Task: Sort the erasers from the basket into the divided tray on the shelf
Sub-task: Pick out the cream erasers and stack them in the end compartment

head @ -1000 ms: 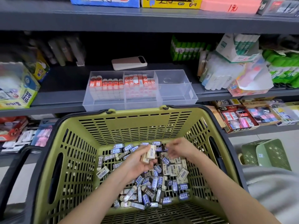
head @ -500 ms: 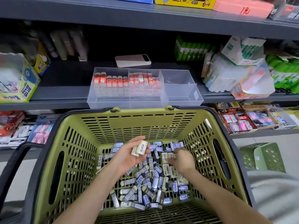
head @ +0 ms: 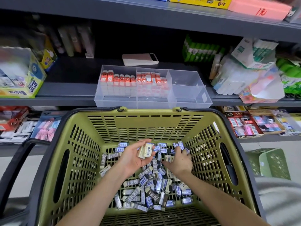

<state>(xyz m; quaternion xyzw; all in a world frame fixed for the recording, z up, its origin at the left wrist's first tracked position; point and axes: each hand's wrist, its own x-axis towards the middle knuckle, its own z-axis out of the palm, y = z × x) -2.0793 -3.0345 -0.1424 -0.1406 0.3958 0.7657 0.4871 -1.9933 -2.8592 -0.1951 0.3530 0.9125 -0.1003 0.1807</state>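
Cream erasers (head: 146, 152) lie gripped in the left hand (head: 133, 159); just right, the right hand (head: 179, 163) curls over another eraser (head: 169, 158), grip uncertain, long axis left-right.

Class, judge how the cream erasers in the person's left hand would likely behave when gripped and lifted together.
Probably stiff: the cream erasers show straight, block-like edges in the left hand. Likely light, since one hand holds a few at once. Flat sides suggest they won't roll, though stacked ones might slide apart.
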